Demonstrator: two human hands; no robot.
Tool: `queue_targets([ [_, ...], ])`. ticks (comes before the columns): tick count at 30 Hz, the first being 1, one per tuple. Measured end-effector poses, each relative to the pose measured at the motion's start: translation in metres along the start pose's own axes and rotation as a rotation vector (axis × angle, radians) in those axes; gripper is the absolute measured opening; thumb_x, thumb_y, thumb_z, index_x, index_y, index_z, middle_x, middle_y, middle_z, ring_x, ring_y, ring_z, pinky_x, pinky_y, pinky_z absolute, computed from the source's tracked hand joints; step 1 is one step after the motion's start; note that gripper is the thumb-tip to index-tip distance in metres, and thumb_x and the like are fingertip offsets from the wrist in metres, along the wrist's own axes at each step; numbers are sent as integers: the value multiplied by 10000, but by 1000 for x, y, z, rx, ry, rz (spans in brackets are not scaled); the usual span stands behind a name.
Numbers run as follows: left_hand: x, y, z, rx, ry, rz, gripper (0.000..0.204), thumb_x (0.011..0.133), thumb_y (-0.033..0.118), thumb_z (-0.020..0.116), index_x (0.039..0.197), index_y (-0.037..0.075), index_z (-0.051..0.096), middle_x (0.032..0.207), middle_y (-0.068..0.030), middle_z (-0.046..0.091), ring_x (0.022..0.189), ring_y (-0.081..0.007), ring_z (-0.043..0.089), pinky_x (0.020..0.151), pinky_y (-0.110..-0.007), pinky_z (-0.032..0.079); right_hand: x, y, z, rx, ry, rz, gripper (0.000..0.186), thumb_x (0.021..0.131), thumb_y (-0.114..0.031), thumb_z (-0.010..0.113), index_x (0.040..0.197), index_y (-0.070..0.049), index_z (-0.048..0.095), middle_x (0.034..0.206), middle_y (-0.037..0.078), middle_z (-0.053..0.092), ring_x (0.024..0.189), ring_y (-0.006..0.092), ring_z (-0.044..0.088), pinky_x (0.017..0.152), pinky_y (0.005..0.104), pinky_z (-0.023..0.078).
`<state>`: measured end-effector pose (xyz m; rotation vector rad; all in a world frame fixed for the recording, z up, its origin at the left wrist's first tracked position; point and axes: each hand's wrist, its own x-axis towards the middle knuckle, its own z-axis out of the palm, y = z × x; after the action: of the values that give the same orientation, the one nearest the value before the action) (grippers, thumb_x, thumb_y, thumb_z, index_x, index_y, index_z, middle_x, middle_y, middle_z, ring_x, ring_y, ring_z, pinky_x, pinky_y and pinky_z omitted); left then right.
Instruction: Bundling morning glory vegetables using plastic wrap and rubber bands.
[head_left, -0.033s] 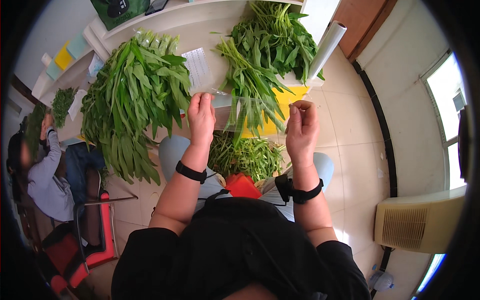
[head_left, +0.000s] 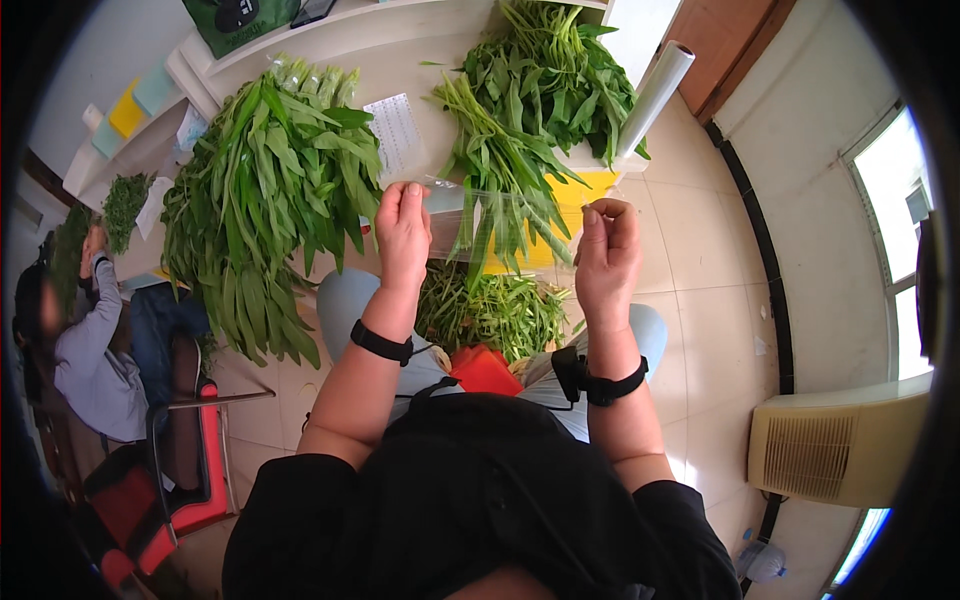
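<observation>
Clear plastic film (head_left: 455,228): one piece, sheet or bag I cannot tell, spanning the gap between two hands, over the table's near edge.
Left hand (head_left: 403,235): thumb and fingers pinching the film's left end.
Right hand (head_left: 608,250): fingertips pinched together, apparently on the film's right end.
Grip: corners only, probably so the thin stuff stays spread rather than clinging to itself.
Middle bunch (head_left: 490,145): leafy stalks, seen partly through the film; leaves hanging over the edge, perhaps for want of room.
Left heap (head_left: 270,190): long leaves toward the person, stems away, likely laid one way to keep them in order.
Right heap (head_left: 545,85): more greens, beside an upright pale roll (head_left: 655,100).
Tabletop (head_left: 425,85): pale, bearing a printed sheet (head_left: 396,135).
Floor (head_left: 715,240): beige tiles; cut greens (head_left: 490,310) between the knees.
Room: co-worker (head_left: 105,365) at left, red chair (head_left: 208,465) nearby; beige vented unit (head_left: 820,450) at right.
</observation>
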<state>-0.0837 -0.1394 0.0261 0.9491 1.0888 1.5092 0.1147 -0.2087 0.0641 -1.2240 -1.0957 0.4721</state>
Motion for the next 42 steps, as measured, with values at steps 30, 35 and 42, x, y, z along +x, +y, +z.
queue_targets([
  [30,-6,53,-6,-3,-48,190,191,956,215,479,898,41,532,534,55,368,418,-27,248,393,-206,194,2,51,1,508,-285,447,362,912,-332,556,978,21,595,532,-29,429,398,53,358,361,220,279],
  [35,-7,52,0,8,-64,236,180,959,199,467,903,40,530,530,53,360,420,-27,243,397,-207,192,2,48,-4,331,-352,541,280,895,-271,596,935,6,597,560,-27,455,406,50,375,359,218,290],
  [42,-11,49,0,7,-68,209,179,961,201,464,911,41,527,527,54,360,422,-25,251,394,-209,189,7,43,-2,457,-133,489,181,923,-215,544,871,-41,541,532,-40,431,403,50,376,362,215,293],
])
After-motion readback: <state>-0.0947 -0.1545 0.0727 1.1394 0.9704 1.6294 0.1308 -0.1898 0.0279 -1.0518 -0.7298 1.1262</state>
